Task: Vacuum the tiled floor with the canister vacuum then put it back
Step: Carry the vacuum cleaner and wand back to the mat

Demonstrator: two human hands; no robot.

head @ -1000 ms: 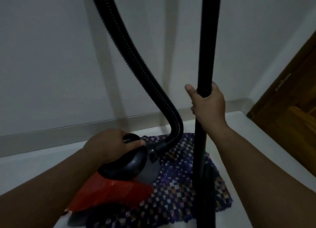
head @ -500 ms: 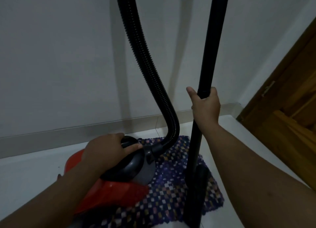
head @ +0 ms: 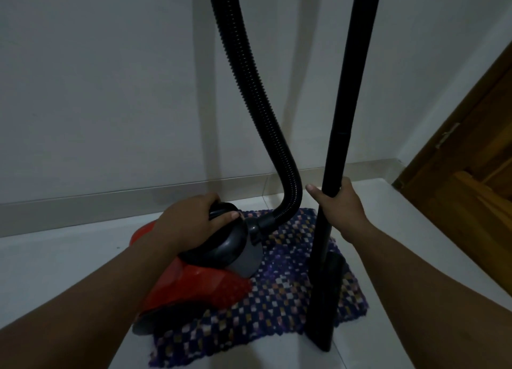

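Note:
A red and black canister vacuum sits tilted over the left edge of a checkered purple mat on the white tiled floor. My left hand grips the black handle on top of the canister. A ribbed black hose rises from the canister's front and leaves the top of the view. My right hand holds the upright black wand, whose floor nozzle stands at the mat's right edge.
A pale wall with a grey skirting board runs close behind the mat. A wooden door stands at the right, in the corner.
My view has shifted so the vacuum and mat sit more central. My right hand has slid lower down the wand. My left hand keeps its grip on the canister handle.

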